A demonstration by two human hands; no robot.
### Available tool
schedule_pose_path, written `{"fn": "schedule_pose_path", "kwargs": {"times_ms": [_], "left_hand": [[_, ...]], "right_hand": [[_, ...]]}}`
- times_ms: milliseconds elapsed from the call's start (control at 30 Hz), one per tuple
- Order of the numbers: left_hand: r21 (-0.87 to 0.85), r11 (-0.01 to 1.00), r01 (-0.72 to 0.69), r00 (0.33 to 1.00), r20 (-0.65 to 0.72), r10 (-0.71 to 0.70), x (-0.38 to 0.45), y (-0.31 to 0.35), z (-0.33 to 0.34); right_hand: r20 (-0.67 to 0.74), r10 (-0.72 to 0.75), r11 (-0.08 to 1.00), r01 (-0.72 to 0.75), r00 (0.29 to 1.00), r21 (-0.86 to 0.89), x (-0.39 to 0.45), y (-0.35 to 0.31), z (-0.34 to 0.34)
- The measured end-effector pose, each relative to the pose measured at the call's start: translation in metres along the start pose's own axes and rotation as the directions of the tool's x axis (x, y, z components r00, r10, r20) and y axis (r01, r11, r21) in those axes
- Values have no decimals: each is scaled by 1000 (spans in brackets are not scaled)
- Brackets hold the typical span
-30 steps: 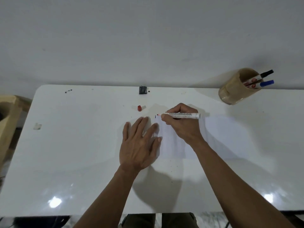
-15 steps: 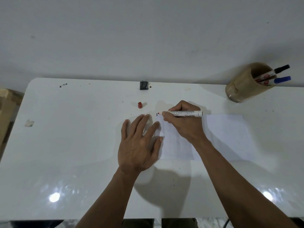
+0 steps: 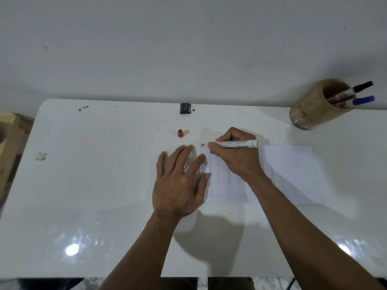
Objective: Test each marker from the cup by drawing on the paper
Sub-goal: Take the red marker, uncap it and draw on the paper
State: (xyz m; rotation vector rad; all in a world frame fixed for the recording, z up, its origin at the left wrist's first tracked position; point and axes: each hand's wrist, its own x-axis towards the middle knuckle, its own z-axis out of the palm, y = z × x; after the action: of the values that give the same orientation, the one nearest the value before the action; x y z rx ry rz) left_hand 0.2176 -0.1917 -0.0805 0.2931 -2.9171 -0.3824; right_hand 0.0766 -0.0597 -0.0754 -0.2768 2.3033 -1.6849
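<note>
A white sheet of paper (image 3: 291,170) lies on the white table (image 3: 100,185). My right hand (image 3: 236,155) grips an uncapped white marker (image 3: 236,143), its red tip touching the paper's far left corner beside a short dark mark (image 3: 202,145). My left hand (image 3: 180,183) lies flat with fingers spread, its fingertips pressing the paper's left edge. A red cap (image 3: 180,133) stands on the table just beyond my left hand. At the far right a tan cup (image 3: 310,109) holds a black-capped marker (image 3: 363,86) and a blue-capped marker (image 3: 363,100).
A small black object (image 3: 185,108) sits at the table's far edge against the white wall. A scrap of tape (image 3: 40,155) is stuck near the left edge. A wooden piece of furniture (image 3: 8,130) stands left of the table.
The camera view shifted slightly. Both hands have kept their places, with the marker tip staying at the paper's far left corner.
</note>
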Motion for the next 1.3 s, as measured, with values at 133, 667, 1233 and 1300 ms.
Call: {"fn": "schedule_pose_path", "kwargs": {"times_ms": [133,667,1233,1300], "left_hand": [[5,1000,3,1000,13,-3,0,-1,1],[-18,1000,-7,1000,-26,7,0,-1,3],[-64,998,1,1000,2,-1,-3,6,-7],[-101,995,3,1000,-11,-4,-3,7,-10]], "right_hand": [[5,-4,1000,4,1000,-15,1,-1,0],[24,25,999,-24,999,-37,-1,-4,-1],[37,236,824,-220,971,522,-30,-66,-42],[47,246,810,-232,968,538,-36,-73,-47]]}}
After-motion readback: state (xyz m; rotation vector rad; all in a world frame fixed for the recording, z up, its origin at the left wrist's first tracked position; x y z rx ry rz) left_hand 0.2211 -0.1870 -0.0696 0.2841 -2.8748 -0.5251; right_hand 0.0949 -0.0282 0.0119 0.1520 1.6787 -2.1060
